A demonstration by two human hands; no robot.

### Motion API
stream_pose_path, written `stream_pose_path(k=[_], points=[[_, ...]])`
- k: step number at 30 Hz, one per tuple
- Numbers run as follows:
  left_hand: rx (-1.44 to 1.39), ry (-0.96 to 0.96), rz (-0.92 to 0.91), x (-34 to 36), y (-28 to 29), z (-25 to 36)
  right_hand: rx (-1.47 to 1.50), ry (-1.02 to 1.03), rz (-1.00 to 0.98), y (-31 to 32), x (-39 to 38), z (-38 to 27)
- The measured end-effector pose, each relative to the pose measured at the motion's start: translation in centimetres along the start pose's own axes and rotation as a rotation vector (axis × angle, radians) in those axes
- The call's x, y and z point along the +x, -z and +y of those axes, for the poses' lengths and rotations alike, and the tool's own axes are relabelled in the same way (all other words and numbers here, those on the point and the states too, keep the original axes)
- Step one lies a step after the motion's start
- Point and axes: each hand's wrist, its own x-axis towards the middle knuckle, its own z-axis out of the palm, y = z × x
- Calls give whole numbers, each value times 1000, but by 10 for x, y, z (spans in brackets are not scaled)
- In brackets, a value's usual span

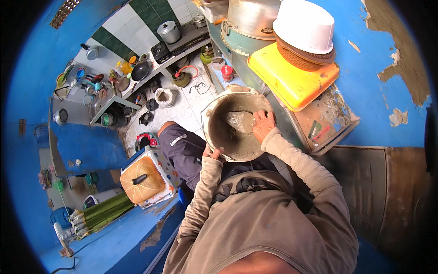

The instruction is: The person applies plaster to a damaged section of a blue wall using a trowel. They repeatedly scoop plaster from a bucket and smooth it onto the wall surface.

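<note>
A bucket (pixel 228 142) was gripped by fingers of the left hand (pixel 213 153); any grasp by the right hand (pixel 263 125) couldn't be told. Tipping could be caused by left-side slackening.

Walls (pixel 383 128): blue paint, by my view flaked away at upper right to bare grey-brown plaster (pixel 406 50). Tiling (pixel 132 29): white with dark green bands, far side. Desk (pixel 159 70): one, pale-edged, running along the tiling, open space beneath. Floor (pixel 187 114): pale square tiles, brightly lit. Partition (pixel 91 148): low, blue, to my left. Green cloth (pixel 102 214): pleated, lower left. Brown panel (pixel 404 192): lower right; I cannot tell its kind.
</note>
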Motion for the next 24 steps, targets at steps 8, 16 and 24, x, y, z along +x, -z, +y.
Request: stream_pose_path(k=[8,16,24], points=[[12,-77,-16,-2,-3,5,40,-94,67,30,5,12],[29,-136,72,4,-4,15,6,118,11,40,-34,35],[75,-217,26,3,-5,20,240,150,154,6,-32,27]])
